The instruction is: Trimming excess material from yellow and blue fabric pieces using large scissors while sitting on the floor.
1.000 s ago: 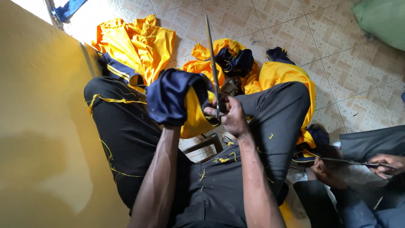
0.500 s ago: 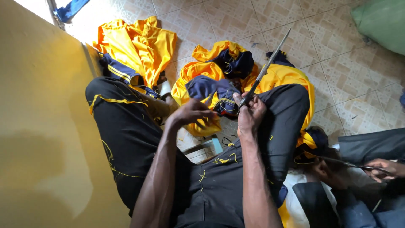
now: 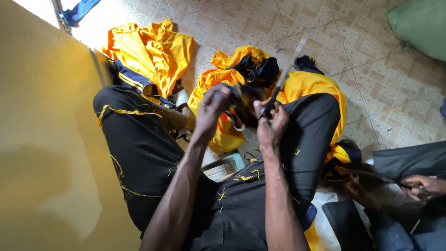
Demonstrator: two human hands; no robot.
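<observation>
My left hand (image 3: 211, 108) pinches dark navy cloth of a yellow and navy garment (image 3: 232, 83) bunched over my lap. Close beside it, my right hand (image 3: 272, 123) grips long metal scissors (image 3: 284, 76), whose blades point up and to the right, away from me. Both hands meet at the dark patch of the garment between my knees. I sit on the floor in black trousers (image 3: 139, 153) strewn with short yellow thread ends.
Another yellow and navy garment (image 3: 148, 58) lies on the tiled floor (image 3: 371, 79) beyond my left knee. A yellow panel (image 3: 42, 139) fills the left side. At lower right another person's hand (image 3: 425, 186) works on dark cloth. A green bundle (image 3: 418, 23) sits top right.
The navy cloth that my left hand held raised has dropped onto the garment pile. The scissors swung from upright to slanting right. My left hand closed in on the cloth beside my right.
</observation>
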